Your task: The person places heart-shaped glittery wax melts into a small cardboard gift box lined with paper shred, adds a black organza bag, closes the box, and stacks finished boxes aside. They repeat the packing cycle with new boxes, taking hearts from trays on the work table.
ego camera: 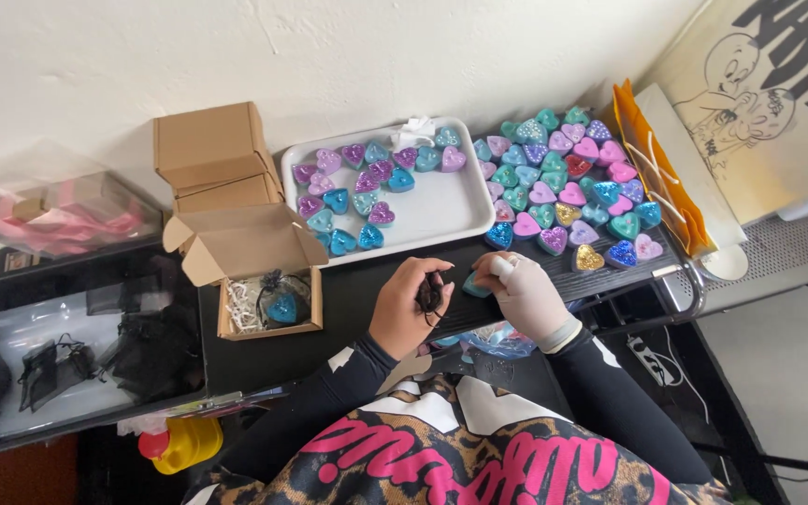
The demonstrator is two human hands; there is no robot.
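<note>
Black work surface (348, 290) against white wall (329, 47). L to R: clear bin w/ dark mesh pouches (58, 365); stacked cardboard boxes (212, 154); open box (268, 299) w/ paper shred and bagged teal heart; white tray (441, 210) of glitter hearts; loose heart group (572, 182) on surface; orange bag (656, 173) at far R. Left hand (409, 313) bare, curled shut round small dark mesh pouch (430, 295). Right hand (526, 295) gloved, fingers pinched on teal heart (476, 283), low over front edge. Hands near, not touching.

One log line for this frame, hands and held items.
left hand: holds black pouch | right hand: gloved, holds teal heart | open box: heart inside
</note>
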